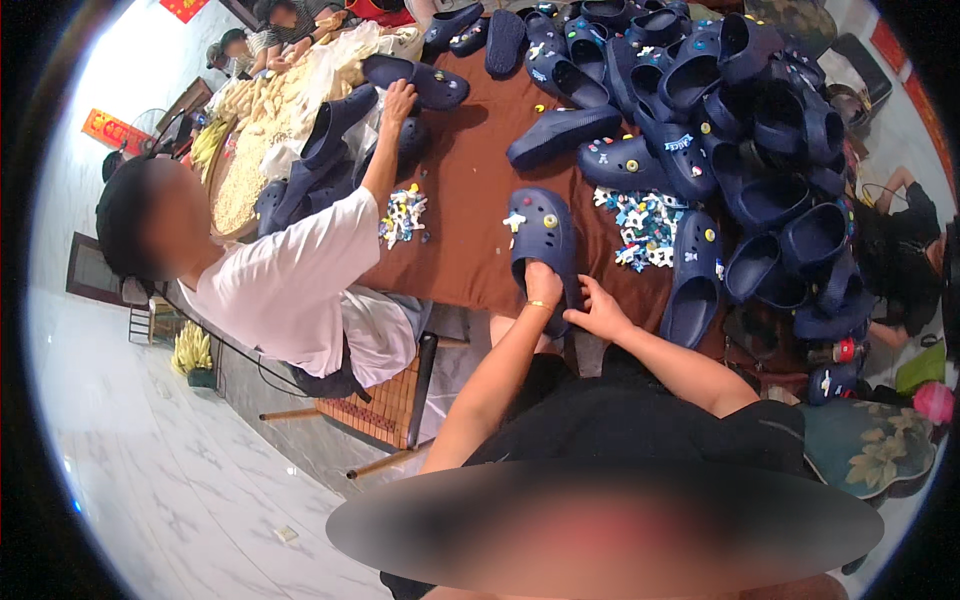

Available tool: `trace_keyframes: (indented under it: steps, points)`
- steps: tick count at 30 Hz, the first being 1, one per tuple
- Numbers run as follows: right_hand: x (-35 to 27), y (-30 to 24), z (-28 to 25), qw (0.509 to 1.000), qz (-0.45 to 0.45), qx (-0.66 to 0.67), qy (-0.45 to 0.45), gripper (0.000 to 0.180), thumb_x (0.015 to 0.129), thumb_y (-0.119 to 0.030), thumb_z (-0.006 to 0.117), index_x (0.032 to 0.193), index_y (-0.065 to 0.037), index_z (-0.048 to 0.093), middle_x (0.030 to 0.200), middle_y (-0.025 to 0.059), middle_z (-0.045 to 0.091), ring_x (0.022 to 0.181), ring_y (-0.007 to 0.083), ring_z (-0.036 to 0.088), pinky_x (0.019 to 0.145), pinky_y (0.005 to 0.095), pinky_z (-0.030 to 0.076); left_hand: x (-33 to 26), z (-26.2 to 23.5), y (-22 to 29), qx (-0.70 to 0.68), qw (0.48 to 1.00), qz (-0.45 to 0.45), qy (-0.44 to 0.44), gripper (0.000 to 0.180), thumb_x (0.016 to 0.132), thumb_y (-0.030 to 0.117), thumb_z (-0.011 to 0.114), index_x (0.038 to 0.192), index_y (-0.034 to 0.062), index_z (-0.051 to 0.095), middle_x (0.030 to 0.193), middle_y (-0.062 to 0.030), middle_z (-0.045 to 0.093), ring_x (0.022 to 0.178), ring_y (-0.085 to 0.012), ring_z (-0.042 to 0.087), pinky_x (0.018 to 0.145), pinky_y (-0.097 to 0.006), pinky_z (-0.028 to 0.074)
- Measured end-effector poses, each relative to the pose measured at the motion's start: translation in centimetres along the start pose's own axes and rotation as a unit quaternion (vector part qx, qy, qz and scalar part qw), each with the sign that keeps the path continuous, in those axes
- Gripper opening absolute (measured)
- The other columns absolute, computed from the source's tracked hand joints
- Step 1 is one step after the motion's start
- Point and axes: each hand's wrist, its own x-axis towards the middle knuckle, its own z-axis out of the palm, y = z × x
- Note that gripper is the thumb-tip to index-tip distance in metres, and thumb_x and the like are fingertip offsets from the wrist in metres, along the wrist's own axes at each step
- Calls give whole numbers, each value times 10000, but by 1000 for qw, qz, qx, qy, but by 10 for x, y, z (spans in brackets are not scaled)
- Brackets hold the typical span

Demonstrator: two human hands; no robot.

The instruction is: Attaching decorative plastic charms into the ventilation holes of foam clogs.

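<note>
Our left grip point(541, 284) is inside the navy clog point(543, 232), fingers hidden; hold unclear | our right grip point(601, 312) half-curls at its heel, hold unclear | clog: worktop's point(455, 230) near edge, left of charms point(648, 230)

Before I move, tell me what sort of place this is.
Likely a household room serving as an informal workshop: navy foam clogs crowd a brown-cloth-covered table, heaps of blue-and-white shoe charms lie among them, and what look like corn cobs are piled at the far left.
</note>
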Motion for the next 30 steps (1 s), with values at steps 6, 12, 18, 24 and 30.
trace_keyframes:
  steps: [6,12,18,24,30]
  points:
    - [-5,-6,7,999,-19,25,44,659,631,-151,602,1201,-26,294,957,235,530,893,341,542,764,363,429,3,-8,27,19,990,42,135,288,577,-38,463,846,-134,497,842,-283,527,825,-427,482,786,-429,378]
    - [29,3,28,993,-18,103,-54,639,624,-196,626,1127,86,350,996,268,514,933,337,520,797,364,405,16,-38,19,-83,991,8,106,199,672,26,437,839,-82,438,806,-284,477,773,-429,455,713,-464,363]
    - [65,7,-4,999,-26,7,-42,658,669,-354,644,1164,9,405,1031,205,536,957,291,529,813,354,415,27,-72,-22,39,997,30,52,331,650,166,583,859,-74,491,897,-281,474,826,-425,471,757,-441,393]
    - [138,5,-81,977,-103,-92,162,408,682,-200,576,1026,0,485,1008,200,492,931,324,493,811,362,403,58,-74,-47,65,998,1,19,315,640,152,583,856,-62,501,856,-269,500,799,-419,476,731,-443,400]
    - [241,-25,-134,862,-218,-359,284,453,657,-132,626,1070,-68,452,1062,134,475,971,307,462,813,393,398,53,-54,-50,41,997,-15,-64,282,756,250,501,797,-28,520,830,-247,519,810,-389,480,743,-419,385]
